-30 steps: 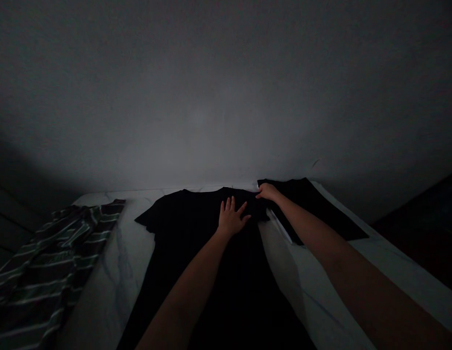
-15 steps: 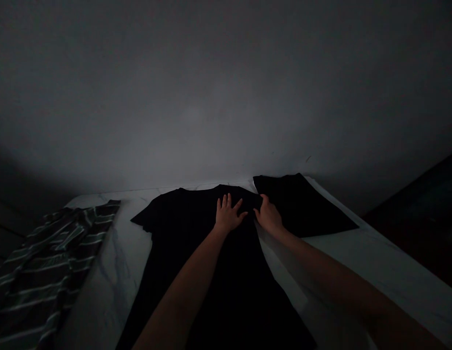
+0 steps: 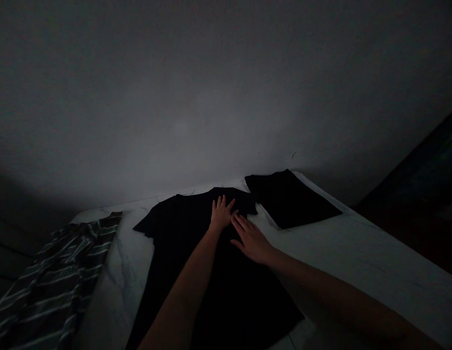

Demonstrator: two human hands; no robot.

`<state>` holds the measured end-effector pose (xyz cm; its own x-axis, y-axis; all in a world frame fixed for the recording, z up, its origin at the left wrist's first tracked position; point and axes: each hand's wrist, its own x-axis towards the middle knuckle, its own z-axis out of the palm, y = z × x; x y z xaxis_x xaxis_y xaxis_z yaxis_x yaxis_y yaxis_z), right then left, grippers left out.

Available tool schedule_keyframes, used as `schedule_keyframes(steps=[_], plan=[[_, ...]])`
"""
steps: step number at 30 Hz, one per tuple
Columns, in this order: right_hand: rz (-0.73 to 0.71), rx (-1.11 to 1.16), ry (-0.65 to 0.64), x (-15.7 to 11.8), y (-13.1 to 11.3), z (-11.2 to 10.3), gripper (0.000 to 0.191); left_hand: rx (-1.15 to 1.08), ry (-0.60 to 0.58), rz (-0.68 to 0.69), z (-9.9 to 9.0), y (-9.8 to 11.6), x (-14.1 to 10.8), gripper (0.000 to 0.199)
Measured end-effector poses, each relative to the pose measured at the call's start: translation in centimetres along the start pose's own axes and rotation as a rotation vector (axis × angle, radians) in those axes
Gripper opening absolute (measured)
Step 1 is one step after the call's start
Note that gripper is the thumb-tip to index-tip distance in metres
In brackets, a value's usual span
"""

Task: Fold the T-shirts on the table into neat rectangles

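A black short-sleeved T-shirt [image 3: 182, 228] lies spread out in front of me, its shoulders toward the wall. My left hand [image 3: 222, 214] rests on its upper part, fingers spread flat. Just to the right and slightly nearer, my right hand [image 3: 250, 239] is over the shirt's right side, fingers stretched out and thumb apart. Its fingertips come close to the left hand's thumb; whether they touch is hard to make out. Dim light hides the folds and details of the cloth.
The shirt lies on a white marble-patterned table [image 3: 320, 248] against a grey wall [image 3: 196, 97]. A dark folded cloth [image 3: 287, 199] lies at the back right. On the left is a dark striped garment [image 3: 54, 277], rumpled in its middle.
My right hand has let go of the shirt's right sleeve edge and moved left and nearer, beside my left hand. My left hand stays on the shirt. The view has tilted slightly.
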<state>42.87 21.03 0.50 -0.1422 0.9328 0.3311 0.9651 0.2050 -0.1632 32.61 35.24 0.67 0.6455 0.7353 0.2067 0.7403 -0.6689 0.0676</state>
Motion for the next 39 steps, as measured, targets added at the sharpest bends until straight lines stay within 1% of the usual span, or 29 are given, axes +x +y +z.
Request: schedule_keyframes(steps=[3, 7, 9, 11, 13, 14, 16, 18, 20, 21, 23, 24, 26, 28, 31, 34, 37, 39], plan=[[0.01, 0.028, -0.066, -2.7, -0.6, 1.3, 0.061, -0.032, -0.008, -0.03, -0.2, -0.2, 0.3, 0.051], [0.04, 0.044, -0.06, -4.6, -0.7, 1.3, 0.058, -0.06, 0.002, -0.022, -1.4, -0.2, 0.4, 0.045], [0.032, 0.048, -0.059, -6.0, -1.1, 0.9, 0.057, -0.059, 0.018, -0.002, -2.1, -0.2, -0.4, 0.042], [-0.005, 0.057, -0.055, -8.1, -1.7, 0.3, 0.056, -0.045, 0.035, 0.024, -2.7, -0.6, -2.6, 0.04], [-0.05, 0.078, -0.041, -10.8, -2.1, -0.5, 0.056, -0.03, 0.048, 0.064, -3.2, -1.5, -6.6, 0.04], [-0.07, 0.096, -0.032, -12.3, -2.2, -1.0, 0.055, -0.025, 0.052, 0.089, -3.5, -2.1, -9.3, 0.041], [-0.079, 0.141, -0.017, -15.0, -2.1, -2.1, 0.055, -0.016, 0.056, 0.106, -4.4, -3.7, -15.6, 0.042], [-0.044, 0.185, -0.005, -17.3, -1.8, -3.0, 0.055, -0.002, 0.077, 0.037, -5.7, -5.2, -22.4, 0.042], [0.008, 0.234, 0.004, -18.9, -1.5, -3.9, 0.052, 0.013, 0.111, -0.096, -7.3, -6.3, -28.9, 0.042], [0.02, 0.263, 0.003, -19.5, -1.4, -4.2, 0.049, 0.019, 0.112, -0.158, -8.1, -6.6, -31.7, 0.041], [-0.001, 0.325, -0.008, -20.3, -1.4, -4.9, 0.042, 0.023, 0.089, -0.246, -9.5, -6.7, -36.4, 0.038], [-0.027, 0.35, -0.017, -20.6, -1.3, -5.2, 0.039, 0.015, 0.064, -0.265, -10.0, -6.6, -38.2, 0.037], [-0.084, 0.384, -0.03, -20.9, -1.1, -5.8, 0.034, -0.021, 0.036, -0.273, -10.7, -6.4, -40.8, 0.035], [-0.124, 0.411, -0.034, -21.1, -0.7, -6.1, 0.032, -0.07, 0.057, -0.272, -10.8, -6.4, -42.2, 0.033], [-0.124, 0.437, -0.021, -21.1, -0.1, -6.3, 0.034, -0.135, 0.118, -0.28, -10.8, -7.0, -42.8, 0.026], [-0.075, 0.431, -0.013, -20.8, 0.2, -6.3, 0.032, -0.212, 0.127, -0.284, -11.1, -7.6, -42.3, 0.024], [-0.046, 0.388, 0.002, -20.5, 0.1, -6.3, 0.03, -0.283, 0.088, -0.276, -11.6, -7.9, -41.6, 0.023], [-0.059, 0.339, 0.015, -20.2, -0.1, -6.3, 0.031, -0.307, 0.056, -0.279, -11.9, -8.0, -41.2, 0.021]])
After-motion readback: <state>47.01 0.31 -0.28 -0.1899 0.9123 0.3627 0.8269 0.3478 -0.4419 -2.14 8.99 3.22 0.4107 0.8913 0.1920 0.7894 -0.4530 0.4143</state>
